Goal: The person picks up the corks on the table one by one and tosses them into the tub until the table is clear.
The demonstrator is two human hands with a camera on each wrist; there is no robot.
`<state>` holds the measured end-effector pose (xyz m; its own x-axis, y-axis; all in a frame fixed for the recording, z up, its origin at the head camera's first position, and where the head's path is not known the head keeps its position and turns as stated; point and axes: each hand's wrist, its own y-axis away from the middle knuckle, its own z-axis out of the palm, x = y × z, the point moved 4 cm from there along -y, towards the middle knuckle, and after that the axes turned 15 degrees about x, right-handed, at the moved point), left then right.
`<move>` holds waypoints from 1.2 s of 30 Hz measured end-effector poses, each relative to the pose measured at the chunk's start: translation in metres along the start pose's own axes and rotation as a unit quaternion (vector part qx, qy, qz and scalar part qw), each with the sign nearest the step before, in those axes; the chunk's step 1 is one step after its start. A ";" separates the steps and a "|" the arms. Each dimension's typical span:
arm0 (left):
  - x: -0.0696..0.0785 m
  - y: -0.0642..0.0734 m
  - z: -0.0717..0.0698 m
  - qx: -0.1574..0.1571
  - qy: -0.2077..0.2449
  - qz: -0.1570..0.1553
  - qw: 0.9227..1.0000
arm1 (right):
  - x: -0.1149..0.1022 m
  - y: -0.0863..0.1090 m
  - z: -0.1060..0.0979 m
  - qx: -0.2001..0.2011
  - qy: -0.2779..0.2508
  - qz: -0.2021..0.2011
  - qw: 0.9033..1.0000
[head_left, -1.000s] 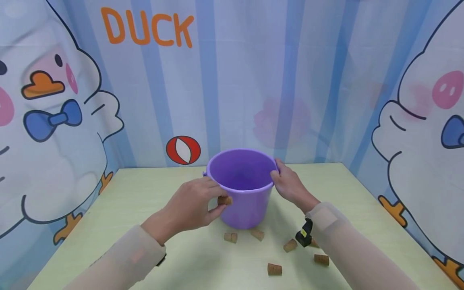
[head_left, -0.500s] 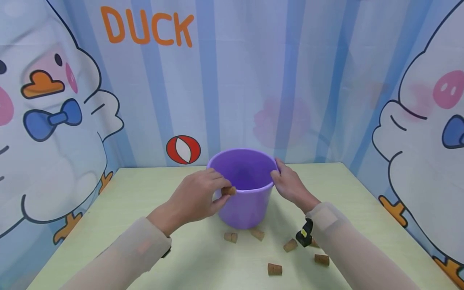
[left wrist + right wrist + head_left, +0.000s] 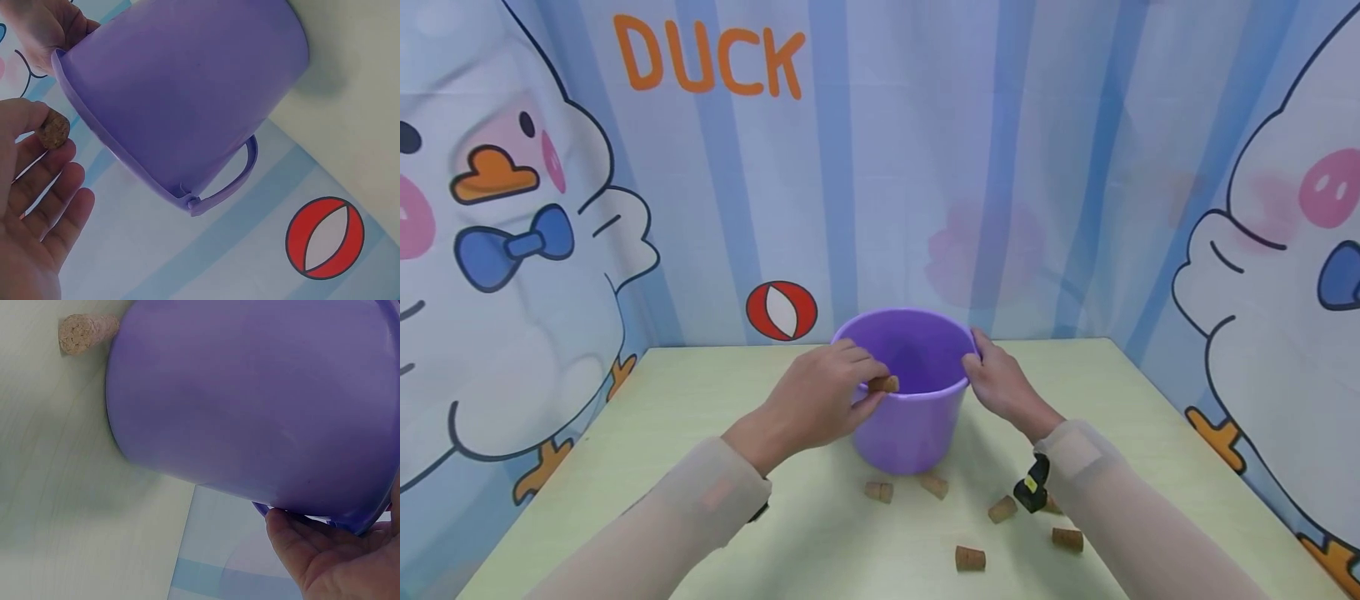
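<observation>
A purple bucket (image 3: 910, 433) stands upright on the table, its mouth facing up. My left hand (image 3: 820, 396) pinches a cork (image 3: 886, 384) between thumb and fingers, close over the bucket's near left rim. In the left wrist view the cork (image 3: 54, 130) shows its round end, and the other fingers (image 3: 69, 215) are spread. My right hand (image 3: 1003, 379) grips the bucket's right rim, thumb toward the front. The right wrist view shows that hand (image 3: 337, 556) at the rim by the handle joint. The bucket's floor is hidden in the head view.
Several corks lie on the table (image 3: 715, 500) in front of the bucket, among them one cork (image 3: 970, 558) nearest the front and another cork (image 3: 1067, 539) by the right sleeve. A striped curtain (image 3: 895, 167) with duck pictures hangs behind the table.
My left hand has risen and moved right with the cork, from beside the bucket's outer wall to over its rim. My right hand keeps its grip on the bucket.
</observation>
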<state>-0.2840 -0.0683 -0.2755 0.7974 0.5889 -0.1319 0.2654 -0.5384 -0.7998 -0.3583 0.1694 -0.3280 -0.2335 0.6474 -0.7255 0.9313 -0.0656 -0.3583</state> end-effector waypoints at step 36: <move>-0.007 -0.012 0.027 -0.070 -0.039 -0.037 0.996 | 0.000 -0.001 0.000 0.001 0.005 -0.014 1.000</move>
<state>-0.3078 -0.0498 -0.2803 0.7293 0.6727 -0.1245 0.4002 -0.5671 -0.7199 -0.3593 0.1695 -0.3274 -0.2568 0.6568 -0.7090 0.9238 -0.0489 -0.3798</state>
